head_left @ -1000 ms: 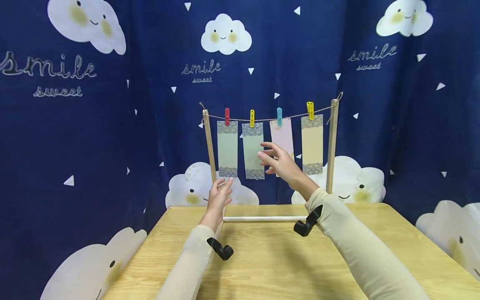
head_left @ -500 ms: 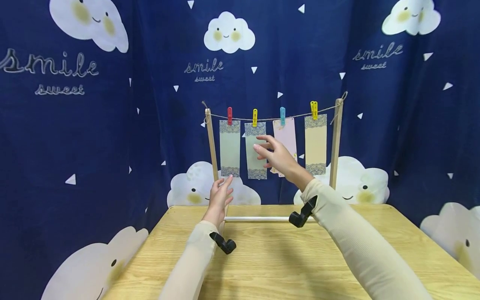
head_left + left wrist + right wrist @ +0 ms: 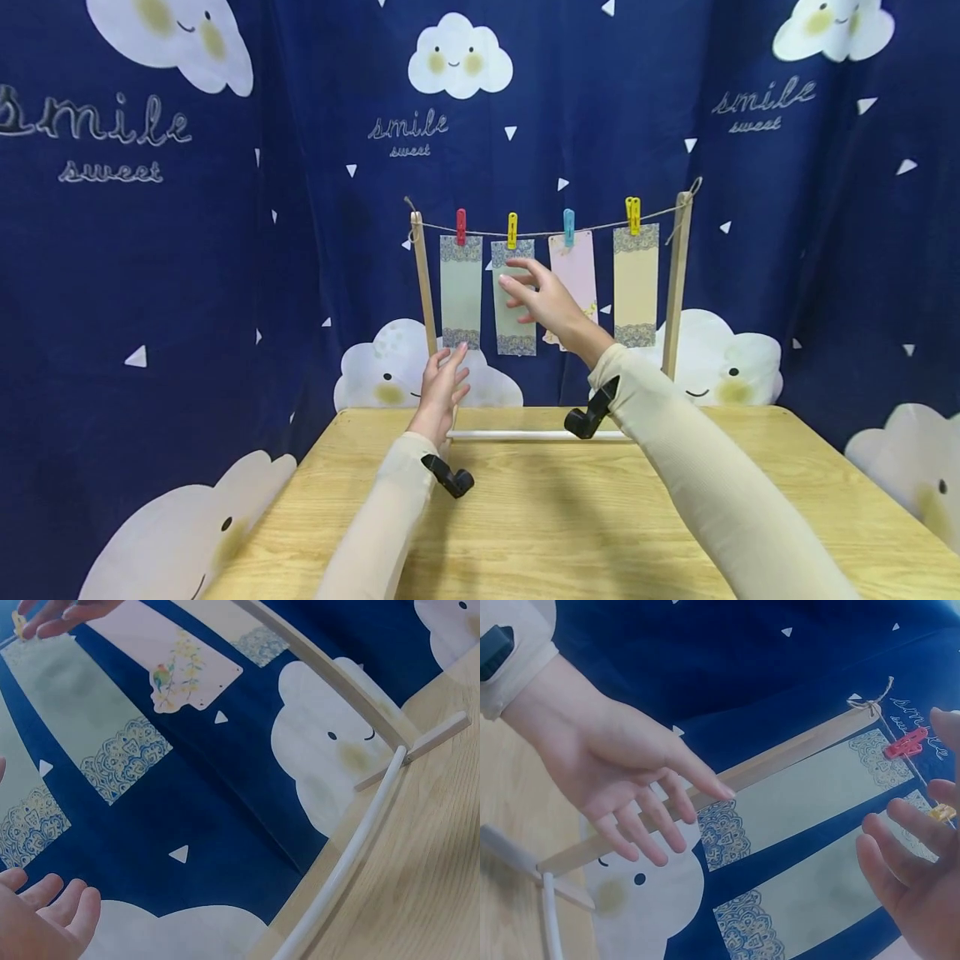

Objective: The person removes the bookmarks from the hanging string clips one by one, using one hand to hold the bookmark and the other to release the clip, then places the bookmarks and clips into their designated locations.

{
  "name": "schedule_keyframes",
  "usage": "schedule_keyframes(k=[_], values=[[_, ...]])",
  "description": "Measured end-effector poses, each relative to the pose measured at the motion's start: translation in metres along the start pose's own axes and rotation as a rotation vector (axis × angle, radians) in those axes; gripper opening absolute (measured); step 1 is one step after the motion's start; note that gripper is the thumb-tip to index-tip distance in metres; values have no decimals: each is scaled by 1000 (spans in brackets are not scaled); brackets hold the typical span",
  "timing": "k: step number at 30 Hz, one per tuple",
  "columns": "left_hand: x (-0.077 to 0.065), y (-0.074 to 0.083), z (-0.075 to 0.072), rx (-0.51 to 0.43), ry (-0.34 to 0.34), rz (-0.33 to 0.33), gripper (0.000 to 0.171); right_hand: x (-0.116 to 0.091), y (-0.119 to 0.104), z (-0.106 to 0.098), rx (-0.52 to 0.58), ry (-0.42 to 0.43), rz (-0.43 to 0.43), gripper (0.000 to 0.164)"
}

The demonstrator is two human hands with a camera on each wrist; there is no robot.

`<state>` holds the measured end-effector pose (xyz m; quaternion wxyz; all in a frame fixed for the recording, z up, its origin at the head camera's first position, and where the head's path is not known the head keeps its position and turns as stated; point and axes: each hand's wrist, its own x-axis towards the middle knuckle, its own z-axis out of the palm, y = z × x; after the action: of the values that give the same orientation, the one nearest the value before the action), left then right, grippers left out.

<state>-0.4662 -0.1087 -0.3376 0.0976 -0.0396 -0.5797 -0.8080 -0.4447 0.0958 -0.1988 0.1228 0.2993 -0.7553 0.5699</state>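
Several paper cards hang from a string by small clothespins. A green card (image 3: 461, 287) with lace-print ends hangs under a red clothespin (image 3: 461, 227). Beside it, a second green card (image 3: 514, 333) hangs from a yellow clothespin (image 3: 512, 231). My right hand (image 3: 551, 302) is raised in front of that second card, fingers loosely bent and holding nothing. My left hand (image 3: 441, 387) is at the lower edge of the first card, fingers spread, palm turned inward, also holding nothing. A pink card (image 3: 573, 271) under a blue clothespin (image 3: 569, 227) is partly hidden behind my right hand.
At the right hangs a yellow card (image 3: 635, 283) under yellow clothespins (image 3: 633, 215). The string (image 3: 540, 234) runs between two wooden posts (image 3: 677, 283). A white rod (image 3: 525, 435) joins their feet on the wooden table (image 3: 540, 517). Behind stands a blue cloud-print curtain (image 3: 300, 208).
My right hand has moved up and left, from between the second green card and the pink card to over the second green card. My left hand has hardly moved.
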Motion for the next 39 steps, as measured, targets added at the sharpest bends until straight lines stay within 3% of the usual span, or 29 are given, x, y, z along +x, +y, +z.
schedule_keyframes(k=[8, 12, 23, 35, 39], values=[[5, -3, -2, -67, 22, -7, 88, 16, -8, 9, -42, 1, -2, 66], [8, -2, 0, -150, 18, -14, 88, 25, -13, 13, -62, 3, -10, 65], [20, -6, 6, -441, -33, -24, 86, 44, -17, 20, -78, 48, -32, 64], [26, -13, 9, -599, -117, -74, 91, 62, -13, 27, -45, 111, -91, 59], [29, -15, 13, -665, -112, -62, 91, 66, -13, 33, -57, 110, -103, 60]])
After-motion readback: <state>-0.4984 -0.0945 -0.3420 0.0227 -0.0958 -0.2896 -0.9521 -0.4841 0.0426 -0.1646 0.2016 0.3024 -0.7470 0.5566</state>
